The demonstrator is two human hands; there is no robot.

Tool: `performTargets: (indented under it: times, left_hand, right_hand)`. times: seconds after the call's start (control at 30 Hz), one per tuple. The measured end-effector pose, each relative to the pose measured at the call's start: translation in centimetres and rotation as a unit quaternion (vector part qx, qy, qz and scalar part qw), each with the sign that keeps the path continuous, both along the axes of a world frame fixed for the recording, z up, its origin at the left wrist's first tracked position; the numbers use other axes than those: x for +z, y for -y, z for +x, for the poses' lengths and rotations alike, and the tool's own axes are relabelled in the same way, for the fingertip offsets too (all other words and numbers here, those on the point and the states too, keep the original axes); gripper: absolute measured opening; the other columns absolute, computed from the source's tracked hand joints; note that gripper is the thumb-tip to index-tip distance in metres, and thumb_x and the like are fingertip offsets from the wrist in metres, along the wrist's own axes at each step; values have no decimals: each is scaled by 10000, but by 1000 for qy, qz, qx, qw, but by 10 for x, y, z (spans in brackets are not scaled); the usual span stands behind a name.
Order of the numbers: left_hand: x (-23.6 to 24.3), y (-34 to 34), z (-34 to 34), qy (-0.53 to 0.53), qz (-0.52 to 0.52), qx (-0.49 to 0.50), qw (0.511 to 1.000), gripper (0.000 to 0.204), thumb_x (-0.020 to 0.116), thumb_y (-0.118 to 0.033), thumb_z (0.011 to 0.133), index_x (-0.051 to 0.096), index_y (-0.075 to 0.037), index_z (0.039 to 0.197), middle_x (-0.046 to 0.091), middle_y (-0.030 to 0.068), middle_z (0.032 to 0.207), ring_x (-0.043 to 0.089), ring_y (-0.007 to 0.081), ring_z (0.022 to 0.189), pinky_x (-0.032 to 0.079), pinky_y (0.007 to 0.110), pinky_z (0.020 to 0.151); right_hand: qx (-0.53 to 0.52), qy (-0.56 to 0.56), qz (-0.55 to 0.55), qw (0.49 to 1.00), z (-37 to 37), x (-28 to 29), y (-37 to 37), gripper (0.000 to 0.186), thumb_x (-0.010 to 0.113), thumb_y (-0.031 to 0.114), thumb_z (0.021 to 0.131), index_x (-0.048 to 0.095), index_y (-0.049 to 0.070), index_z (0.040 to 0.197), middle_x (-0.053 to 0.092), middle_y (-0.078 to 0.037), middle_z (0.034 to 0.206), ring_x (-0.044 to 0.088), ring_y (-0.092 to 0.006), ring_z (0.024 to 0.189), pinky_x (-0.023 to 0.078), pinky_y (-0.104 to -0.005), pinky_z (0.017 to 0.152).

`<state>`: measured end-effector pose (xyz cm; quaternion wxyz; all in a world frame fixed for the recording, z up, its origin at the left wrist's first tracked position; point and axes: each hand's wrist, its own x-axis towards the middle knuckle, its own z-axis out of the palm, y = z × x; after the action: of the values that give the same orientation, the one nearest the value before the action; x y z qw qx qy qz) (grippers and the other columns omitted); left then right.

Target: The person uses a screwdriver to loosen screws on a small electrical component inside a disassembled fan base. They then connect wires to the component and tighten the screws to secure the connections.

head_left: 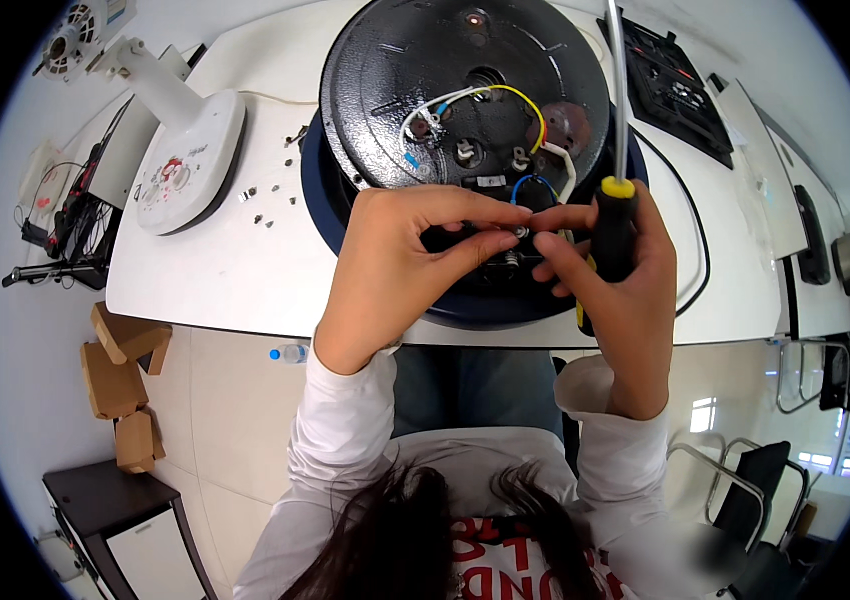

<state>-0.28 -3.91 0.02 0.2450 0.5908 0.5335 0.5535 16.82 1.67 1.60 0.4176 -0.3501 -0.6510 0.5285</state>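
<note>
My left hand is closed in a pinch, thumb and index finger meeting at a small metal piece, perhaps a screw or nut. Opposite it, the thumb and index fingertips of my right hand come close to the same piece. Tucked in my right hand is a screwdriver with a black and yellow handle, its long shaft pointing up and away. Below the fingers lies a round black appliance base on a dark blue ring. White, yellow and blue wires loop across its glossy surface.
Loose screws are scattered on the white table. A white fan-like stand rests at the left. An opened black tool case lies far right, near a black cable. Cardboard boxes and a bottle are on the floor.
</note>
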Motion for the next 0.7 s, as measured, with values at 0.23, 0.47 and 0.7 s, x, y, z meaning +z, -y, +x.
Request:
performTargets:
  times: [0.23,0.47,0.7]
  left_hand:
    - [0,-2,-2,-49,27,-16,998,207,732,36,728,740,-9,930,711,78,854,609,119,735,465,229,693]
    - [1,-2,0,-35,36,-22,998,196,733,31,732,739,-7,924,707,67,845,595,109,729,458,225,688]
    - [2,-4,1,-5,29,-17,999,149,728,-5,772,740,-21,919,718,52,848,615,105,727,470,224,685]
  right_hand:
    - [36,31,-14,999,3,4,-6,342,748,72,799,510,13,1037,686,-69,856,651,-107,686,496,-201,574]
    - [63,35,-21,997,5,6,-10,386,763,77,786,518,6,1076,669,-57,850,640,-99,693,485,-203,561]
    - [78,-8,-34,996,7,6,-12,393,757,88,798,519,9,1101,660,-40,876,630,-92,692,476,-201,560]
